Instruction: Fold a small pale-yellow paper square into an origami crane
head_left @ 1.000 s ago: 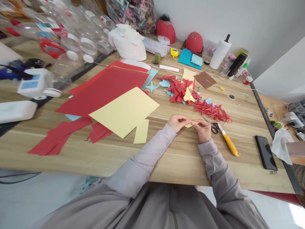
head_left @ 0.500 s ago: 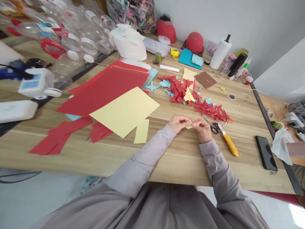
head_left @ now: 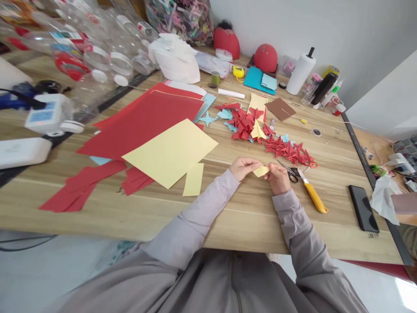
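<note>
A small piece of yellow paper (head_left: 260,171) is pinched between both hands above the table. My left hand (head_left: 243,168) grips its left edge, and my right hand (head_left: 277,178) has the right edge between thumb and fingers. Just beyond the hands lie folded red paper stars (head_left: 288,150) and a heap of red folded pieces (head_left: 241,125), with a yellow folded piece (head_left: 258,131) on top. Close by my right hand are black scissors (head_left: 292,174) and a yellow-handled utility knife (head_left: 314,195). Left of my hands are a yellow strip (head_left: 193,180) and a large yellow sheet (head_left: 169,152).
Large red sheets (head_left: 143,117) and red strips (head_left: 81,184) cover the left side. Clear plastic bottles (head_left: 97,52) crowd the back left. A black phone (head_left: 364,209) lies near the right edge. A brown paper square (head_left: 280,108) and a white roll (head_left: 301,74) are farther back.
The yellow paper has turned between my fingers, so more of its flat face shows. My hands have barely shifted; the things on the table stay where they were.
</note>
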A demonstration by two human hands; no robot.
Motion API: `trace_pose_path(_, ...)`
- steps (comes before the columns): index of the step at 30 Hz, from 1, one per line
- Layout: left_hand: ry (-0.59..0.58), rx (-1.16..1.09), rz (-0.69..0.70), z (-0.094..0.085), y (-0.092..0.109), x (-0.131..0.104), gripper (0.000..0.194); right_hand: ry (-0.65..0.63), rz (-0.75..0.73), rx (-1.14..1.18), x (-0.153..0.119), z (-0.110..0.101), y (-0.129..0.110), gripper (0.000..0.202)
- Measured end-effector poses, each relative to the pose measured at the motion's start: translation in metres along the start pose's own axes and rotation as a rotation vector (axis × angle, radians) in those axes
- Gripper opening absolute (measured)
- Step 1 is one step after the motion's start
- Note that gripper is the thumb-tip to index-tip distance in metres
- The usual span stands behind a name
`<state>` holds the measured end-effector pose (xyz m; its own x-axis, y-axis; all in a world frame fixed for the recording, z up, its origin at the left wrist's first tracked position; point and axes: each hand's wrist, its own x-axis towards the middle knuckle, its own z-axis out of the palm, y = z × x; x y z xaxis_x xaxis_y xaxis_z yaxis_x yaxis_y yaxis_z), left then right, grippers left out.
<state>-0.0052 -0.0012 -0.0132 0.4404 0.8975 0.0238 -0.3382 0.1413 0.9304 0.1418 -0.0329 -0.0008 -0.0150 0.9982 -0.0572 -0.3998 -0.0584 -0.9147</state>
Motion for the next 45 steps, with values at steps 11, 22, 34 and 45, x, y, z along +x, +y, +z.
trace_pose_path(11, 0.183, -0.044, 0.036, 0.003, 0.0, 0.003, 0.025, 0.148, -0.069, -0.099, 0.002, 0.0, 0.007, 0.022)
trace_pose_path(22, 0.185, 0.042, 0.033, 0.005, 0.011, -0.001, 0.036, 0.188, -0.172, -0.235, 0.001, 0.003, 0.006, 0.017)
trace_pose_path(34, 0.19, 0.197, 0.161, 0.006, 0.007, -0.002, 0.026, 0.107, -0.332, -0.412, 0.0, 0.001, 0.004, 0.009)
trace_pose_path(45, 0.138, 0.312, 0.206, 0.005, 0.011, -0.004, 0.017, 0.032, -0.318, -0.392, -0.002, -0.001, 0.002, 0.004)
